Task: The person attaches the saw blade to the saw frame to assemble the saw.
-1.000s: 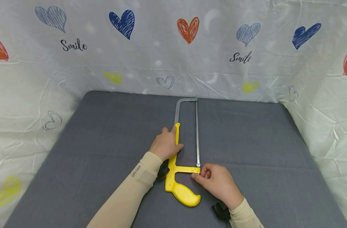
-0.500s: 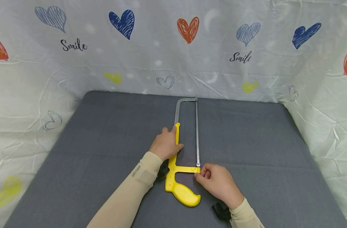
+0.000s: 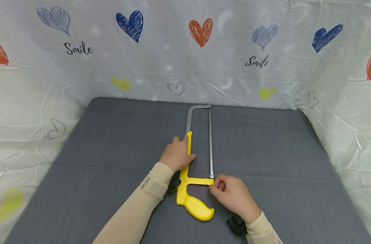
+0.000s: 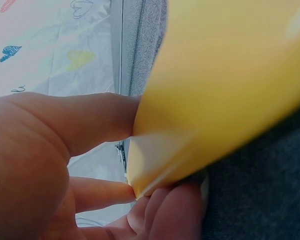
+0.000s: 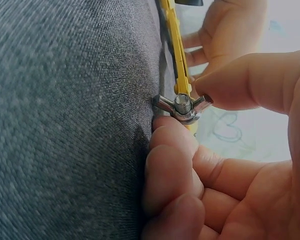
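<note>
Nothing has shifted since the earlier frames: both hands stay on the hacksaw (image 3: 195,169), flat on the grey mat (image 3: 97,162).

Left hand (image 3: 177,155) clasps the yellow back bar, fingers curled round it, pinning the saw. Right hand (image 3: 232,195) pinches the wing nut (image 5: 182,106) between thumb and curled fingers at the blade's near end, beside the handle. The saw's long axis runs straight away from the person, blade (image 3: 210,142) on the right side, so the right hand sits nearer the nut.
</note>
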Motion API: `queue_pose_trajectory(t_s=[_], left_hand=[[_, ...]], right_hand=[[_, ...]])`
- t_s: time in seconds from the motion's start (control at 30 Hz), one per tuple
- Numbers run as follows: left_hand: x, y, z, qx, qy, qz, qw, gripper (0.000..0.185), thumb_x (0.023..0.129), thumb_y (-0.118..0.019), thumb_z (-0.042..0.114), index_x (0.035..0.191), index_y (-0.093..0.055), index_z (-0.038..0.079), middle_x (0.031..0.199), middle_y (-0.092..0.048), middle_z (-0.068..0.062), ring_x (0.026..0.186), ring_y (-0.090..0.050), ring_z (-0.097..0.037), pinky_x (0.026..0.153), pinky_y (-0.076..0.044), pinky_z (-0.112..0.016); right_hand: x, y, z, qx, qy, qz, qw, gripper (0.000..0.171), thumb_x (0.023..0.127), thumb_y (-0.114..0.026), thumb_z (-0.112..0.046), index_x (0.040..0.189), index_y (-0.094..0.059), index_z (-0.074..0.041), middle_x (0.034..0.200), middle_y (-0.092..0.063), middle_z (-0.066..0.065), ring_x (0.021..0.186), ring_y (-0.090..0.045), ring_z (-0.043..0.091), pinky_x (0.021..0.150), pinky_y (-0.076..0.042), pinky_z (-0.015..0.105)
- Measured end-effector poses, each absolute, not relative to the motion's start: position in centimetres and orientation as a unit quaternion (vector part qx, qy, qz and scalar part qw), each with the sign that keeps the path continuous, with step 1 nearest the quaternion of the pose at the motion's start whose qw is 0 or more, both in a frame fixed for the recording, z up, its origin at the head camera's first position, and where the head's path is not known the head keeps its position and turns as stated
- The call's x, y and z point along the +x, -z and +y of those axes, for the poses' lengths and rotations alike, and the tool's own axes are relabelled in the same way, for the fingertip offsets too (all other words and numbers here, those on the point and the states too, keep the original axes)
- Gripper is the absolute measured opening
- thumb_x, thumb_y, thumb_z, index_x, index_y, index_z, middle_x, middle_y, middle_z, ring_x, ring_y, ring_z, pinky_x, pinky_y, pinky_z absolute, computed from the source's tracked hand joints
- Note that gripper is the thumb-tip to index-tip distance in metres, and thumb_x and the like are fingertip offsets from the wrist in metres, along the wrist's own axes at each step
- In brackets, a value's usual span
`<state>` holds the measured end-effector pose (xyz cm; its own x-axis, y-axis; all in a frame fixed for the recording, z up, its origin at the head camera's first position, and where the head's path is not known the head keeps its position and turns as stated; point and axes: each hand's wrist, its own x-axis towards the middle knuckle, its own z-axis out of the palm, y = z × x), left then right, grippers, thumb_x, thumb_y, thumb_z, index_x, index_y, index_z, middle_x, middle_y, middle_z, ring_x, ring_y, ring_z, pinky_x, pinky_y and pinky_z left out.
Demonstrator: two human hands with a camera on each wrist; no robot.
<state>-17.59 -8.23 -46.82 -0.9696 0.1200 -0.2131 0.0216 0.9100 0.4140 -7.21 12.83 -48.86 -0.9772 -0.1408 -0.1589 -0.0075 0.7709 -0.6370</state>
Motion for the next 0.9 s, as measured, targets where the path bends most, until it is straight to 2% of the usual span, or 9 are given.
queue_pose_trajectory(t_s=[0.63,0.9], left_hand=[[-17.57,46.7,-8.18,0.037,-0.204,0.971,0.115,0.088,0.1,-0.079,0.036,0.17,-0.035,0.008,0.141,-0.056,-0.03,0.084,-0.068,-0.032,0.083,-0.065,-0.047],[-17.57,46.69,-8.16,0.035,-0.206,0.971,0.115,0.087,0.1,-0.079,0.036,0.17,-0.035,0.008,0.14,-0.056,-0.03,0.085,-0.068,-0.032,0.083,-0.065,-0.046]], right_hand=[[-7.26,48.81,13.1,-0.058,0.341,0.934,0.094,0.018,0.092,-0.073,-0.02,0.077,-0.064,-0.025,0.06,-0.051,-0.011,0.049,-0.044,0.008,0.049,-0.034,0.025],[-7.25,48.78,12.92,-0.042,0.349,0.931,0.104,0.011,0.095,-0.076,-0.022,0.089,-0.067,-0.021,0.063,-0.054,-0.007,0.05,-0.047,0.011,0.05,-0.038,0.027]])
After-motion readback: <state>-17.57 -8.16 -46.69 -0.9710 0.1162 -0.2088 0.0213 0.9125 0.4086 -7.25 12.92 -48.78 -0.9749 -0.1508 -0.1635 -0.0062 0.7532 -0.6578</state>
